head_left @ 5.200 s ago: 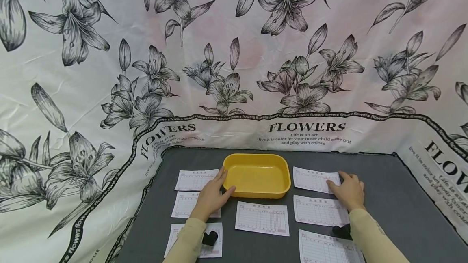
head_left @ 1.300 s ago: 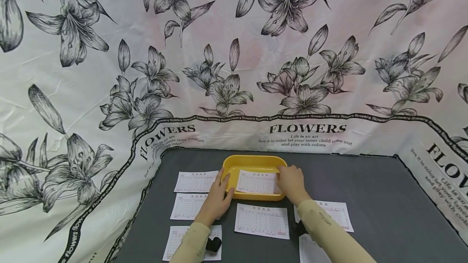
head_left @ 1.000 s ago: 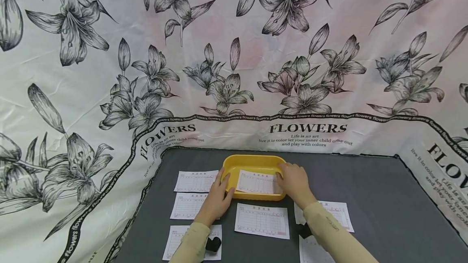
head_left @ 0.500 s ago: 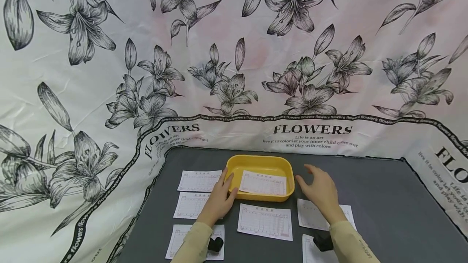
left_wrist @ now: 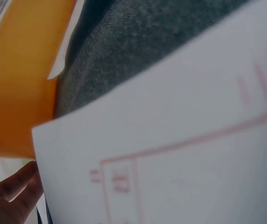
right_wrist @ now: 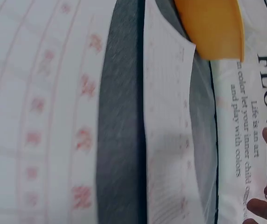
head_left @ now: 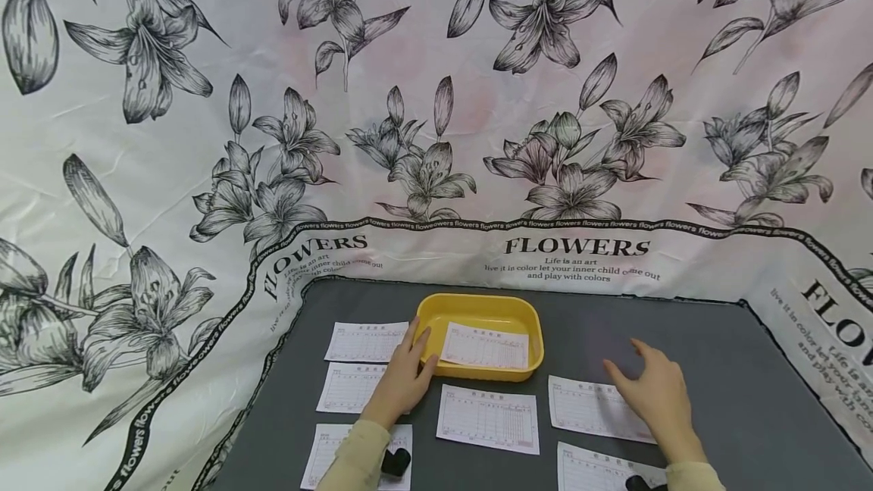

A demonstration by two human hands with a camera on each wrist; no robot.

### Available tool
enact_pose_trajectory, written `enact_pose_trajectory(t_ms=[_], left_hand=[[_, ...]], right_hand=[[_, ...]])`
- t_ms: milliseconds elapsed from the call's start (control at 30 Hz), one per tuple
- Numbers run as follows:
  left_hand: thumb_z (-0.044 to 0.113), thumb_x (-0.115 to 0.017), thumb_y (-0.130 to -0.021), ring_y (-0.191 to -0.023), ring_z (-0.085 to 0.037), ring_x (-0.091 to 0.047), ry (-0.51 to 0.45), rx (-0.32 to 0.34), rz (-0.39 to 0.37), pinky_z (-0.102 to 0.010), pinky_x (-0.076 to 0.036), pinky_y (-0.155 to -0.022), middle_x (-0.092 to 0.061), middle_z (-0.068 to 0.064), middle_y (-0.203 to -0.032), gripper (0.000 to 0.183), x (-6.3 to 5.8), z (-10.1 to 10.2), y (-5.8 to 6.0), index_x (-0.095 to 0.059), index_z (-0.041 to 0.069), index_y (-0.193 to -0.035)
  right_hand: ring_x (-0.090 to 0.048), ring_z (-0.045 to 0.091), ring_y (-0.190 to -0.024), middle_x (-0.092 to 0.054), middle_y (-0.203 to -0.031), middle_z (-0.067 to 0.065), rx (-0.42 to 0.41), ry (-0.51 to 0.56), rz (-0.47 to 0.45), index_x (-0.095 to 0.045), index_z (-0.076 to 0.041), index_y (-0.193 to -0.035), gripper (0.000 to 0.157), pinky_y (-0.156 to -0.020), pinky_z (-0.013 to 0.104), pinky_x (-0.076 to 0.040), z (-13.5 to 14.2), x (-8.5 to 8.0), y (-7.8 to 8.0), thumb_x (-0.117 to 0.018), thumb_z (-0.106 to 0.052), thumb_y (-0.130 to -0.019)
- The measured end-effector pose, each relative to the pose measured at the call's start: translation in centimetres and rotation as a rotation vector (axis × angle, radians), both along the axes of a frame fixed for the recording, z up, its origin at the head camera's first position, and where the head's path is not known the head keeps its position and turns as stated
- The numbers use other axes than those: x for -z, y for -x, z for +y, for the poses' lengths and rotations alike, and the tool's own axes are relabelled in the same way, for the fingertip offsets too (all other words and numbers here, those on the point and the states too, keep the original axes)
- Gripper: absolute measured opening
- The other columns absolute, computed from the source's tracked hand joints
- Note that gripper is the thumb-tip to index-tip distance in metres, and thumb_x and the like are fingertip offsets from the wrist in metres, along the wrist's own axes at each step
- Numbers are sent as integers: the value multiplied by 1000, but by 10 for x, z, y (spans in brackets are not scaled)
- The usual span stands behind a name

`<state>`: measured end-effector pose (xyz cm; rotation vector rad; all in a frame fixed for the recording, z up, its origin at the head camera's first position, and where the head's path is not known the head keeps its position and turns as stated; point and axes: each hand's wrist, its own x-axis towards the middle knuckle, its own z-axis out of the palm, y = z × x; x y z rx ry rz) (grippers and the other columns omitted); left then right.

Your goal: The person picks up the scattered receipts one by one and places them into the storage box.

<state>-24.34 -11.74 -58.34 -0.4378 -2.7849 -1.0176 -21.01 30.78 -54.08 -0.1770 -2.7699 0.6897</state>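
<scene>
A yellow plastic tray [head_left: 477,374] stands near the back of the table, with one printed form slip [head_left: 485,345] lying inside. My left hand [head_left: 401,377] rests at the tray's left end, fingers spread along its rim; in the left wrist view its fingers [left_wrist: 22,183] touch the tray's edge [left_wrist: 23,93]. My right hand [head_left: 656,392] is held above the right side of the table, thumb and fingers apart, holding nothing. Below and left of it lies a slip [head_left: 593,406], partly overlapped by the hand. The right wrist view shows that hand's fingertips [right_wrist: 266,207] at the right edge.
More slips lie on the dark grey table [head_left: 743,370]: a left column with a top slip [head_left: 364,341], middle slip [head_left: 348,387] and bottom slip [head_left: 327,445]. One slip [head_left: 487,419] is in front of the tray, another [head_left: 593,468] at front right. Flowered cloth [head_left: 436,248] rises behind.
A slip at upper right was touched by my right hand, then placed in the tray. That hand let go and moved right, away from the tray. My left hand stayed at the tray.
</scene>
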Motion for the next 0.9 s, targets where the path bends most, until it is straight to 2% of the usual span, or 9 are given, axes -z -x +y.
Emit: enact_pose_trajectory(t_ms=[167, 267, 400, 567, 733, 900], left_hand=[[42, -49, -112, -155, -39, -37, 17, 7, -19, -57, -35, -124, -16, -7, -178, 63, 1, 0, 1, -39, 10, -165], [45, -48, -112, -156, -37, -35, 25, 13, -41, -56, -34, -125, -13, -4, -179, 64, 0, 0, 1, -37, 13, -166], [43, -49, -112, -155, -39, -35, 20, 21, -32, -58, -35, -124, -14, -6, -179, 63, 0, 1, 1, -38, 12, -166], [41, -50, -112, -155, -39, -36, 12, 9, -30, -58, -35, -124, -14, -6, -179, 62, -1, 0, 2, -38, 12, -166], [41, -50, -112, -155, -39, -35, 10, 0, -43, -58, -34, -125, -13, -5, -179, 62, -3, 0, 1, -38, 13, -166], [38, -52, -112, -156, -40, -35, 10, -5, -57, -59, -33, -125, -13, -6, -179, 62, -4, 2, -1, -38, 11, -166]], right_hand=[[-45, 68, -125, -46, -144, 46, 65, 6, -155, -44, 17, -148, 91, -102, 76, -40, 21, 9, -9, -75, -50, -95], [-43, 70, -125, -41, -144, 49, 91, 1, -206, -42, 20, -147, 96, -103, 76, -39, 31, 15, -14, -74, -53, -95], [-43, 71, -123, -39, -141, 52, 131, 9, -259, -40, 24, -145, 100, -103, 76, -39, 38, 23, -20, -76, -52, -92], [-44, 70, -121, -41, -139, 52, 142, 6, -263, -42, 27, -141, 97, -102, 74, -40, 39, 31, -27, -78, -46, -89], [-45, 70, -121, -43, -139, 50, 121, -9, -237, -46, 24, -141, 90, -100, 74, -40, 40, 32, -29, -78, -42, -89], [-48, 67, -115, -48, -134, 48, 94, -50, -247, -56, 21, -134, 75, -96, 71, -41, 40, 34, -32, -78, -36, -90]])
